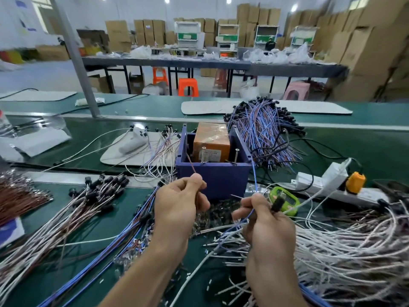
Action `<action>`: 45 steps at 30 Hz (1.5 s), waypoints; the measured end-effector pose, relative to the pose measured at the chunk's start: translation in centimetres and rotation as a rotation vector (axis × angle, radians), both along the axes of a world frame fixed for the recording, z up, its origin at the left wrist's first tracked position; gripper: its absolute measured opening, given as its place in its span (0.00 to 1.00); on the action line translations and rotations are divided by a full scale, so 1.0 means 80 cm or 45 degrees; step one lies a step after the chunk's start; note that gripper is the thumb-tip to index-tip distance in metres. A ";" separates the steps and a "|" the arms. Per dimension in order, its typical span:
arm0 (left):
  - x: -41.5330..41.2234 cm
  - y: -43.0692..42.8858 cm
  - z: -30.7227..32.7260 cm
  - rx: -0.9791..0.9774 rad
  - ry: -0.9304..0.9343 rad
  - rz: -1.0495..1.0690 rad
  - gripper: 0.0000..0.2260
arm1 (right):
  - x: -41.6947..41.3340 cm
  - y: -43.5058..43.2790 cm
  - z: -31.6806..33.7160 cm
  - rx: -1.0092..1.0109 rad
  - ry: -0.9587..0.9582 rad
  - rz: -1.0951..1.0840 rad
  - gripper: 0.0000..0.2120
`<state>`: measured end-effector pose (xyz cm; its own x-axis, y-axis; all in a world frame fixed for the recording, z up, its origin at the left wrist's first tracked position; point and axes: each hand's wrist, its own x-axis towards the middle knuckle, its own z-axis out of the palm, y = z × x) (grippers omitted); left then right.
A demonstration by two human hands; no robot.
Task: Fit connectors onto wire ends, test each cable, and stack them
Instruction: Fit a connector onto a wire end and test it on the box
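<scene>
Left hand (179, 204) pinches a brown wire (191, 165), right hand (263, 220) grips a blue wire (254, 178) and black connector (276, 203); each wire end should enter squarely before seating.

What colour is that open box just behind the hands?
Dark bluish purple. The box shows plainly in the head view, the only view here.
</scene>
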<state>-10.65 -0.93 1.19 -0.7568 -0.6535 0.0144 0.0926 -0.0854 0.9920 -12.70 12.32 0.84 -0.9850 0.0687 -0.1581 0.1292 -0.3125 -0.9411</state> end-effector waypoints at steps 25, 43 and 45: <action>-0.005 -0.018 -0.027 -0.108 0.029 -0.078 0.12 | -0.013 -0.002 -0.008 -0.066 -0.004 0.100 0.21; -0.008 -0.021 -0.024 -0.051 0.030 -0.020 0.12 | -0.011 -0.001 -0.010 -0.006 0.027 0.157 0.19; -0.008 -0.022 -0.025 -0.045 0.038 -0.009 0.12 | -0.010 -0.001 -0.010 0.025 0.041 0.167 0.19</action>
